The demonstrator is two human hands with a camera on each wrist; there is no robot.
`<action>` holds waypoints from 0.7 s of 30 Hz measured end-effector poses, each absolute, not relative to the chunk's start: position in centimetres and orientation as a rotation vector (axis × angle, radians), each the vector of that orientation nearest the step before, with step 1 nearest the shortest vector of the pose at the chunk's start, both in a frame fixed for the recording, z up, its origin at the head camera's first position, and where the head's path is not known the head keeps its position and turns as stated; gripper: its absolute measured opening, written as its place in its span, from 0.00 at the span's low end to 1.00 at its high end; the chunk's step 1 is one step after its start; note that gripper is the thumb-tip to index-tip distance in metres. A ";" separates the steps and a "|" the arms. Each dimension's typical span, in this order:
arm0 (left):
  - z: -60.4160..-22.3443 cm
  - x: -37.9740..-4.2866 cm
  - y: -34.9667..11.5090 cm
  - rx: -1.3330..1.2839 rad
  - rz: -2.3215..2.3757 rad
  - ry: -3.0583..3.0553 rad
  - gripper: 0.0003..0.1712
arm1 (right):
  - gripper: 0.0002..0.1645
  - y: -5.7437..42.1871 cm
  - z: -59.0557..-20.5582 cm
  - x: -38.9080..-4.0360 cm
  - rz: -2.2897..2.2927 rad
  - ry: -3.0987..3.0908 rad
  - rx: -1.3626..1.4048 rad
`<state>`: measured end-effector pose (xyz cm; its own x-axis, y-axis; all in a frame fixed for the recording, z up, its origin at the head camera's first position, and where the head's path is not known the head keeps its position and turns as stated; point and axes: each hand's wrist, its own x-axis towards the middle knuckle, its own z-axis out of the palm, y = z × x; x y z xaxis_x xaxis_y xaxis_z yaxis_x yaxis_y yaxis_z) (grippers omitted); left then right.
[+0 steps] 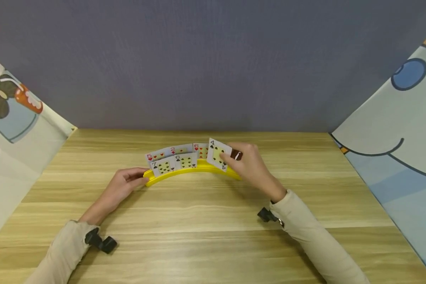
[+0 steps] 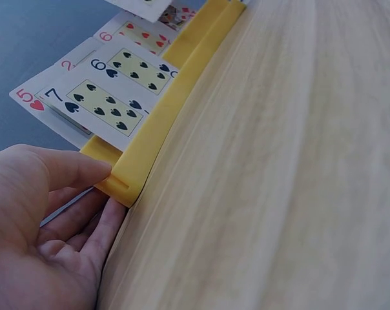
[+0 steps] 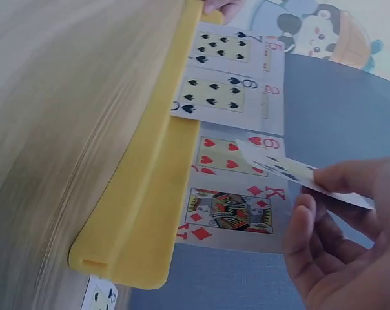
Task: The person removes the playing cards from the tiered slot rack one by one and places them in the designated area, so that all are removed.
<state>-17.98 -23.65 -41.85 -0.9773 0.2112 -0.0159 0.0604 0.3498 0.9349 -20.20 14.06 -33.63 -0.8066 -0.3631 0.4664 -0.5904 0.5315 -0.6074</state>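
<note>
A curved yellow card holder (image 1: 206,165) stands on the table. My left hand (image 1: 117,191) pinches its left end between thumb and fingers. My right hand (image 1: 253,167) holds a four of spades (image 1: 214,154) by its side, tilted, above the holder's right part. In the holder's front row stand a seven of spades (image 1: 163,166) and a six of spades (image 1: 186,161). Behind them are a red five (image 2: 27,100), a red two (image 3: 272,90) and a six of hearts (image 3: 227,155). A king of diamonds (image 3: 230,213) stands at the back row's right end, mostly covered in the head view.
Another card (image 3: 101,294) with black suit marks lies past the holder's right end, partly out of frame. A grey-blue panel (image 1: 206,71) rises behind the wooden table (image 1: 198,236). Cartoon-printed walls (image 1: 408,130) flank both sides.
</note>
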 end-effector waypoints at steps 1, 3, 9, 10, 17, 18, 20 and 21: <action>-41.8 -18.0 -23.7 0.247 1.696 2.473 0.22 | 0.11 14.1 -33.5 -20.2 1.179 -2.466 0.789; -41.7 -18.1 -23.7 0.241 1.689 2.478 0.22 | 0.15 14.3 -33.3 -20.1 1.253 -2.418 0.780; -41.9 -18.0 -23.6 0.236 1.695 2.462 0.23 | 0.11 15.8 -32.7 -19.7 1.456 -2.364 0.671; -41.9 -18.0 -23.5 0.239 1.697 2.460 0.23 | 0.12 16.2 -32.6 -19.7 1.481 -2.366 0.642; -42.1 -17.9 -23.6 0.254 1.672 2.512 0.23 | 0.13 19.1 -32.1 -20.1 1.543 -2.379 0.498; -42.1 -17.9 -23.6 0.253 1.670 2.517 0.23 | 0.12 19.4 -32.0 -20.1 1.544 -2.382 0.483; -42.0 -17.9 -23.7 0.248 1.669 2.521 0.23 | 0.13 20.2 -32.0 -20.3 1.540 -2.380 0.466; -42.0 -17.9 -23.7 0.244 1.666 2.523 0.23 | 0.13 20.5 -31.9 -20.4 1.531 -2.379 0.460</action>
